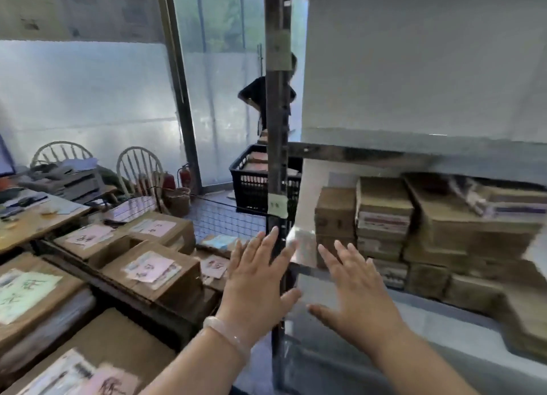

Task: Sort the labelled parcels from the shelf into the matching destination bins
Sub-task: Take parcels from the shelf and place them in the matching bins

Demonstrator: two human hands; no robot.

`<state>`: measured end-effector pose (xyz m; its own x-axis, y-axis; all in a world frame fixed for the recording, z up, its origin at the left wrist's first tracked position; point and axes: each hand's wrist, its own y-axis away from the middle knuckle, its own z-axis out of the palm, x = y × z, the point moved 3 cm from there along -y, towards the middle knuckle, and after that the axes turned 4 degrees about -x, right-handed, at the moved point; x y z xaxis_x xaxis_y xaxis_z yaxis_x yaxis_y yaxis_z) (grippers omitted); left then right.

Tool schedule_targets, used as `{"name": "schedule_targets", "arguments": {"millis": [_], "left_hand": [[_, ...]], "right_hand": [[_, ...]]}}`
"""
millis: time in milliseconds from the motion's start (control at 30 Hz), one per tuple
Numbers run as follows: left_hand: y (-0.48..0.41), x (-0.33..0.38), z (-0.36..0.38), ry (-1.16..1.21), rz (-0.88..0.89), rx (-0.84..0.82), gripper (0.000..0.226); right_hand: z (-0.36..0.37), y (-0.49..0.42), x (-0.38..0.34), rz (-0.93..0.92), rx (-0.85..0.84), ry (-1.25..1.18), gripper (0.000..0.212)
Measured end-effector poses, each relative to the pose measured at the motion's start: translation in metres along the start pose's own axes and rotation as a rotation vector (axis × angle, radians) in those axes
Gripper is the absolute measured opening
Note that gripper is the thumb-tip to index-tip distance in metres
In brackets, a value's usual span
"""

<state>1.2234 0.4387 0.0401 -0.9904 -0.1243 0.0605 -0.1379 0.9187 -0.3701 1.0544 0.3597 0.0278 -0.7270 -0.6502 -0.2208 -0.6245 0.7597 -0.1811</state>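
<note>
Brown cardboard parcels (384, 217) are stacked in rows at the back of the grey shelf (414, 314) on the right. Both my hands are raised in front of the shelf with fingers spread and nothing in them. My left hand (257, 279) hovers in front of the dark shelf post (278, 128). My right hand (355, 288) is just inside the shelf opening, short of the parcels. To the left, cardboard boxes with pink and green handwritten labels (151, 267) stand as bins, one labelled in green (23, 294).
A black plastic crate (251, 184) with parcels stands behind the post. A wire mesh basket (225, 220) holds a blue-labelled parcel. A wooden desk (29, 220), two white chairs and fire extinguishers are at the left. A person in dark clothes stands by the window beyond the post.
</note>
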Motion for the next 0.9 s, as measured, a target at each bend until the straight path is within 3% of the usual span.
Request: {"name": "schedule_targets", "arguments": {"millis": [233, 467, 700, 800, 900], "left_hand": [[-0.067, 0.17, 0.04, 0.136, 0.208, -0.008, 0.079], [-0.105, 0.293, 0.08, 0.181, 0.288, -0.043, 0.076], [-0.113, 0.35, 0.125, 0.205, 0.28, -0.179, 0.076], [-0.11, 0.355, 0.137, 0.202, 0.262, -0.226, 0.074], [-0.108, 0.357, 0.145, 0.21, 0.24, -0.282, 0.072]], "right_hand": [[-0.05, 0.05, 0.158, 0.212, 0.113, -0.064, 0.087], [-0.075, 0.089, 0.285, 0.331, 0.17, -0.06, 0.085], [-0.054, 0.113, 0.397, 0.608, 0.079, -0.21, 0.084], [-0.026, 0.114, 0.438, 0.787, -0.036, -0.36, 0.086], [-0.004, 0.111, 0.468, 0.929, -0.024, -0.597, 0.093]]}}
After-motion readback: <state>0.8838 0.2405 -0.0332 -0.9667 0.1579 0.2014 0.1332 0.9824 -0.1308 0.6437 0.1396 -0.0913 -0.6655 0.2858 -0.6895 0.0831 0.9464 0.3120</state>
